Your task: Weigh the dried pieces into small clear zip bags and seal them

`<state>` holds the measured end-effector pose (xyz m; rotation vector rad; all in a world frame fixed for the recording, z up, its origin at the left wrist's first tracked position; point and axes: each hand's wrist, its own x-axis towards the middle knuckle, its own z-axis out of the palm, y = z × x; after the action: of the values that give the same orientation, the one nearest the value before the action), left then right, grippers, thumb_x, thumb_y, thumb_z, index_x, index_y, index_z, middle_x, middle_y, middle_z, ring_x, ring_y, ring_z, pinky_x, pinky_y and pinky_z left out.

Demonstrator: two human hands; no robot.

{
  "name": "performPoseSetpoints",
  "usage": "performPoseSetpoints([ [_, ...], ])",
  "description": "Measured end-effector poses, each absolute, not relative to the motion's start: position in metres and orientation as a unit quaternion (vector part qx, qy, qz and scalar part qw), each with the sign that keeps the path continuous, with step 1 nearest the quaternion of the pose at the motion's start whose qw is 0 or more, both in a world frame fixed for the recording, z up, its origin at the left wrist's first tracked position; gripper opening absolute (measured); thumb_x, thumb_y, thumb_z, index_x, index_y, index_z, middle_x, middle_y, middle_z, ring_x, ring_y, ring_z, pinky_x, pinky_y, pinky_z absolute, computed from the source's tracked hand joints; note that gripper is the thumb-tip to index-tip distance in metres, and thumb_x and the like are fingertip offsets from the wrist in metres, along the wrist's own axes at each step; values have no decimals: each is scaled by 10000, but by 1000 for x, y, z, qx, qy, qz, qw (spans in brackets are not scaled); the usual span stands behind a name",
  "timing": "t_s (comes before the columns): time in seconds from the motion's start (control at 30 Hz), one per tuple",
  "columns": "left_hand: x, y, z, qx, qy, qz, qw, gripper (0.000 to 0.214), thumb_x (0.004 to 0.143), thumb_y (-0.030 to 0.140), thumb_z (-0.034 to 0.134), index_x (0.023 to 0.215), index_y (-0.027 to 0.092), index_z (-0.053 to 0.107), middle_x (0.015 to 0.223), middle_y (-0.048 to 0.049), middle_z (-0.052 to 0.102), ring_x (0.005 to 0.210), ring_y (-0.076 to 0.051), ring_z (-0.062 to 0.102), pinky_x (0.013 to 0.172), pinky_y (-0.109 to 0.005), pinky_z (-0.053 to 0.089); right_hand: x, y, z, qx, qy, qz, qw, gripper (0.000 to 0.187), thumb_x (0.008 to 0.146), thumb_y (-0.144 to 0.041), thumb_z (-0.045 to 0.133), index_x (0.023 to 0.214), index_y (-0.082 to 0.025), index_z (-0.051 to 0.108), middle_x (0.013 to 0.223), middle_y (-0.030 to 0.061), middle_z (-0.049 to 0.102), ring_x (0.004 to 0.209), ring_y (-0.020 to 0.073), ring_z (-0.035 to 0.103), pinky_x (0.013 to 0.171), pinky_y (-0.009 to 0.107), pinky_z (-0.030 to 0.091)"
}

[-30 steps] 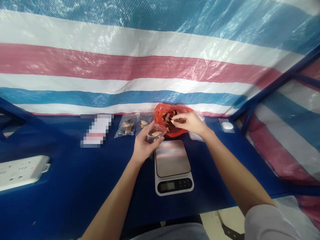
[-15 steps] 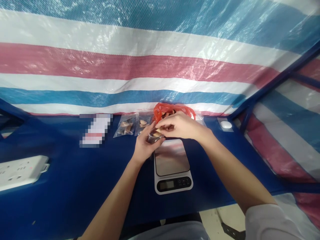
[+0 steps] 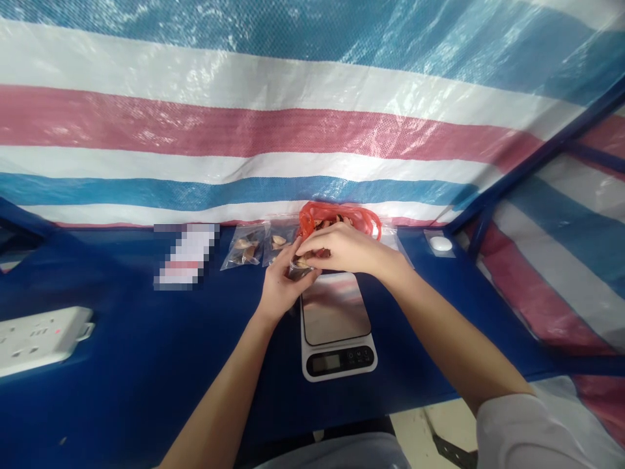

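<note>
My left hand (image 3: 280, 286) is closed round a small clear plastic bag (image 3: 299, 266) with brown pieces in it, held just above the far edge of a white kitchen scale (image 3: 336, 326). My right hand (image 3: 344, 251) is pinched over the bag's mouth, its fingertips touching the brown pieces there. Right behind both hands sits a red plastic bag (image 3: 342, 215) holding more brown pieces, partly hidden by my right hand.
Two small filled clear bags (image 3: 244, 251) lie left of the red bag, next to a blurred white packet (image 3: 185, 257). A white power strip (image 3: 41, 335) is at the left edge. A small white round object (image 3: 441, 243) lies right. A striped tarp hangs behind the blue table (image 3: 146, 339).
My right hand has moved left from the red bag to the mouth of the small clear bag, carrying brown pieces. My left hand has kept the bag in place.
</note>
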<state>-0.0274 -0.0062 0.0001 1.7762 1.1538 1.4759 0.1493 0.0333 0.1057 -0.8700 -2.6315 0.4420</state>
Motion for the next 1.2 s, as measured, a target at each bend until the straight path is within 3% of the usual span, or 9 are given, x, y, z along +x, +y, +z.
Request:
performPoseSetpoints([
  [0.2,-28,-5,-1,651,422,560,288,721,766,419,804,1408,184,577,1309,-122,684,1212,-272,650,1082,-412,495,153,32,108,-287,-923,183,178,173,932,-186,637,998,-241,787,956,4,784,837,151,684,772,274,457],
  [0.4,-29,-4,-5,637,422,578,287,723,759,428,811,1398,175,587,1329,-135,671,1218,-285,650,1096,-436,487,165,32,103,-360,-872,227,243,176,920,-256,663,1046,-232,784,986,29,786,867,168,703,782,282,482],
  [0.53,-28,-6,-4,640,420,581,276,711,765,432,805,1397,187,590,1294,-125,688,1191,-277,663,1080,-435,502,166,33,97,-413,-855,215,228,128,896,-263,681,897,-205,795,878,33,778,784,164,674,762,296,455],
  [0.67,-29,-8,-4,647,407,584,272,723,745,431,823,1390,194,598,1264,-119,705,1165,-276,674,1075,-442,504,162,33,91,-422,-848,264,184,207,897,-225,628,739,-184,754,659,-10,704,593,118,605,661,274,408],
  [0.77,-32,-7,-9,621,383,603,324,749,722,493,833,1377,203,614,1323,-135,679,1214,-297,652,1089,-449,495,161,31,90,-423,-842,272,196,223,872,-168,602,693,-173,734,591,-25,662,537,99,574,642,267,387],
  [0.83,-36,-5,-13,580,364,618,386,680,809,595,719,1351,193,638,1335,-155,672,1237,-305,640,1065,-452,512,159,29,92,-423,-839,269,211,222,865,-179,612,679,-168,732,573,-22,656,535,99,573,643,267,383],
  [0.9,-39,-1,-14,534,367,625,435,628,890,654,577,1288,179,682,1245,-156,717,1186,-292,668,1009,-444,547,158,26,95,-423,-836,268,223,242,872,-205,613,664,-165,731,557,-19,648,528,100,569,626,265,375],
  [1.07,-40,5,-2,527,413,587,455,432,799,573,741,949,170,771,881,-73,759,813,-207,707,754,-340,589,154,24,100,-428,-832,262,234,206,855,-164,623,698,-168,757,592,-18,671,573,109,582,612,257,365],
  [1.2,-38,3,9,528,392,586,472,350,798,527,758,815,178,732,782,-35,707,692,-150,637,651,-285,541,157,21,100,-419,-841,224,258,162,876,-185,648,798,-181,789,728,7,740,685,130,628,677,259,391],
])
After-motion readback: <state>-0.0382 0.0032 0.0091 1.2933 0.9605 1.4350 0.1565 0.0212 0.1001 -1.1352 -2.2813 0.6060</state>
